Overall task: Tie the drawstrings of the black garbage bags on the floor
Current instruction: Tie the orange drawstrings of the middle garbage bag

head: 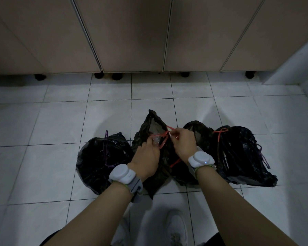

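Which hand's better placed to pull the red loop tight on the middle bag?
Right, probably. The right hand already pinches the red drawstring at the mouth of the middle bag, where its loop stands free. The left hand is curled lower at the gathered neck, better suited to bracing the bag.

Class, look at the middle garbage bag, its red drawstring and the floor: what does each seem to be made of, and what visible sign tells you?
Middle garbage bag: thin black plastic film, likely; it crumples and glints.
Red drawstring: seemingly a flat plastic ribbon, limp and narrow.
Floor: glazed white tiles, probably ceramic; dark grout lines, soft sheen.
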`<state>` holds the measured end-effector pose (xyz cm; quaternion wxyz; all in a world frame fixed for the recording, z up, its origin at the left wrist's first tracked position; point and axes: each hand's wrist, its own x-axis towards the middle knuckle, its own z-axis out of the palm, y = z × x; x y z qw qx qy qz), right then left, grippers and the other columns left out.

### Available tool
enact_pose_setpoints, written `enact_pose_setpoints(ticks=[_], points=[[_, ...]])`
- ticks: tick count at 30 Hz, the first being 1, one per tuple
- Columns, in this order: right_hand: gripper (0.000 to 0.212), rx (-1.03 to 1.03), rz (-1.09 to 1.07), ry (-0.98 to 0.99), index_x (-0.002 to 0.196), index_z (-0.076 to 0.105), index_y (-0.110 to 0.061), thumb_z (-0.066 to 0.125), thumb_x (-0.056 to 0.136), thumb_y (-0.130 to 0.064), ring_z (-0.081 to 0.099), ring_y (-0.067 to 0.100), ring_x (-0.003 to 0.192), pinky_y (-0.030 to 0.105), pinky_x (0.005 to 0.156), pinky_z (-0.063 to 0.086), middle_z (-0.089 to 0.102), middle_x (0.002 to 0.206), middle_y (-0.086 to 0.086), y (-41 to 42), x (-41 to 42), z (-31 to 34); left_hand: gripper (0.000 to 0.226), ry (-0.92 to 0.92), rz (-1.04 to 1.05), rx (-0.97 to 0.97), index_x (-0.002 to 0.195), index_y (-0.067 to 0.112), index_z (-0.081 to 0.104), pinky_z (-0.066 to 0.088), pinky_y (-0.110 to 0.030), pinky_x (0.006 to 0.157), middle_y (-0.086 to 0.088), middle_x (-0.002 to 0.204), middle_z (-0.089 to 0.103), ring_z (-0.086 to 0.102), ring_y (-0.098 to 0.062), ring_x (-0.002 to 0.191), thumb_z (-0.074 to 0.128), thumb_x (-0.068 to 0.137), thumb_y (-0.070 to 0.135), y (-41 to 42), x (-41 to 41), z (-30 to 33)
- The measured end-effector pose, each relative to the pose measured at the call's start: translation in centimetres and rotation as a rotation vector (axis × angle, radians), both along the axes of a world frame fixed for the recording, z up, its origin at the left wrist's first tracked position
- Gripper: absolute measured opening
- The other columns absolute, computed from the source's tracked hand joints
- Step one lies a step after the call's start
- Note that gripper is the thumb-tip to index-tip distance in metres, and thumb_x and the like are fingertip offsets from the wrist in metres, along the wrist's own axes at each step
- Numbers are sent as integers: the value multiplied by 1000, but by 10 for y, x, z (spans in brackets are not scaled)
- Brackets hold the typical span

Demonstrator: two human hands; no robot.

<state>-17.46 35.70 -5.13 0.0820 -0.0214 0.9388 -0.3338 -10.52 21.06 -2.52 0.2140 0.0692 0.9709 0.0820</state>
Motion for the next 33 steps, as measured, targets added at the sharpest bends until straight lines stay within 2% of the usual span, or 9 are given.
enact_pose_setpoints(ticks=[5,9,12,14,18,21,24,29,33], points=[[24,-52,-7,59,113,72,-6,62,92,-3,62,14,75,29,81,55,73,88,8,-5,3,15,38,52,178,181,137,7,53,50,-40,98,-19,130,51,59,-36,113,50,99,10,-14,0,2],[36,-44,-38,79,131,62,-3,60,95,-5,69,25,94,22,90,49,73,103,15,-8,6,30,24,123,331,220,119,2,54,46,-38,78,-18,116,58,62,-36,104,58,96,8,-29,2,7],[33,-38,-39,98,129,63,0,57,97,-6,69,29,102,31,96,52,72,110,18,-13,12,42,19,186,388,237,106,4,51,38,-32,65,-15,100,61,64,-33,90,58,90,-2,-40,1,11],[25,-29,-30,139,116,69,2,56,96,-3,68,30,101,34,95,53,72,109,19,-15,16,48,24,218,432,271,110,4,51,49,-39,67,-14,93,60,65,-34,84,55,89,-6,-44,-1,14],[19,-62,-62,143,102,74,-1,56,95,-3,68,26,92,33,87,55,71,101,16,-18,23,58,42,255,455,300,131,-1,51,53,-48,83,-16,111,49,59,-38,92,60,90,-4,-51,3,21],[17,-103,-94,142,99,74,-4,58,94,-3,68,24,91,31,85,55,70,100,15,-20,29,64,25,255,472,315,115,-2,69,52,-38,87,-17,112,52,62,-36,95,66,90,2,-55,3,28],[15,-163,-123,130,98,75,-8,61,93,-5,67,20,91,25,84,53,70,101,12,-19,35,71,13,251,471,343,92,6,83,51,-29,85,-16,92,73,68,-26,87,70,91,7,-58,3,38],[12,-207,-125,153,97,75,-14,65,91,-10,65,13,91,14,79,46,68,100,4,-19,39,79,30,143,694,506,79,5,72,46,-27,59,-6,77,70,64,-21,73,67,91,32,-53,1,57],[11,-246,-139,152,98,75,-15,66,92,-14,66,11,90,9,76,45,70,100,3,-20,36,81,41,57,802,711,68,8,62,38,-28,56,4,58,50,48,-16,56,55,86,44,-49,-3,71]])
